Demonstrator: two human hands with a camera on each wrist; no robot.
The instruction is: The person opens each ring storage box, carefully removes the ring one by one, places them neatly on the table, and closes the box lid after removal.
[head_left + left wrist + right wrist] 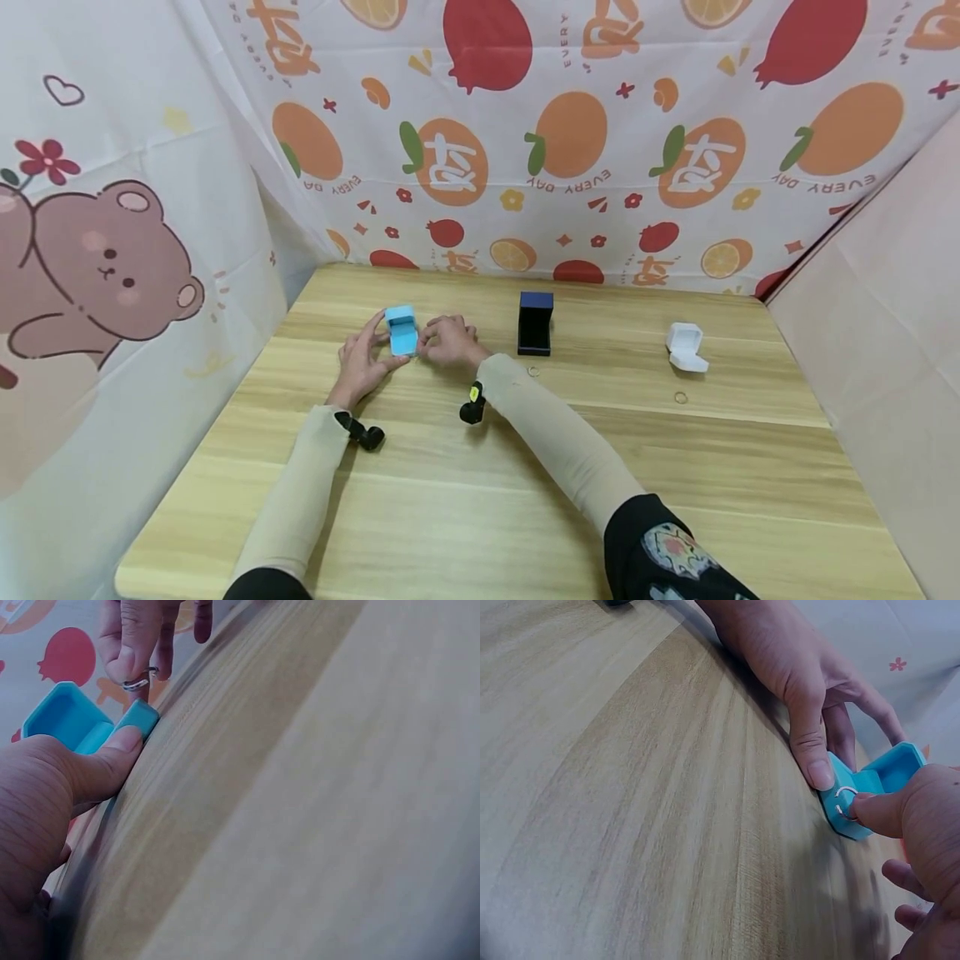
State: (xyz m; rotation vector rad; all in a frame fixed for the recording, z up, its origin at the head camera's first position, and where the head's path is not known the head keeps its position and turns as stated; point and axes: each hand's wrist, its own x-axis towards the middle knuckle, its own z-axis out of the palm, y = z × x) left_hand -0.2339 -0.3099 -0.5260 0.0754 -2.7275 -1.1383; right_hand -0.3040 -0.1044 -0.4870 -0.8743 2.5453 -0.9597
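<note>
An opened light-blue ring box (402,335) stands on the table at the left, its lid tilted back. My left hand (362,364) holds it from the left, thumb against the front of its base and a finger up by the lid. Close on the box's right side is my right hand (448,340), pinching a silver ring (136,685) between thumb and finger. In the right wrist view the ring (844,801) overlaps the front of the box's base (841,796).
A dark blue ring box (536,325) stands open at mid-table, with a ring (532,372) in front of it. Farther right sits an open white ring box (686,347), another ring (681,397) before it. A fruit-print cloth (510,150) hangs behind the wooden table (480,500).
</note>
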